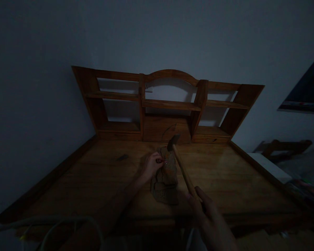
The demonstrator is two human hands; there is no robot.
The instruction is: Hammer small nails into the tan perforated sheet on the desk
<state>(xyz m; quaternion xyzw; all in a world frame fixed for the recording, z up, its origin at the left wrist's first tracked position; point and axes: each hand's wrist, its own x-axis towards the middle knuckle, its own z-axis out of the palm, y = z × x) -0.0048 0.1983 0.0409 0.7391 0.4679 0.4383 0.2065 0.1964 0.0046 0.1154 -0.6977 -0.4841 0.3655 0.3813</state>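
Observation:
My right hand (202, 205) is wrapped round the lower end of a hammer's wooden handle. The hammer (184, 170) slants up and away to the left, its dark metal head raised near the far end of a brown, rough-edged block (170, 172). Over the left side of that block, my left hand (153, 164) is closed in a pinch, thumb and forefinger together. A tiny bright spot shows at those fingertips, too small to name. Under the block lie flat brown pieces (164, 196) with jagged dark outlines, perhaps cardboard; the dim light hides their material.
All this is on a wooden desk (102, 174) with raised side edges. A wooden shelf unit (170, 104) stands along its back, against the wall. Pale cables (52, 219) curve at the lower left. Right of the desk are a white surface (269, 165) and a wooden chair back (288, 146).

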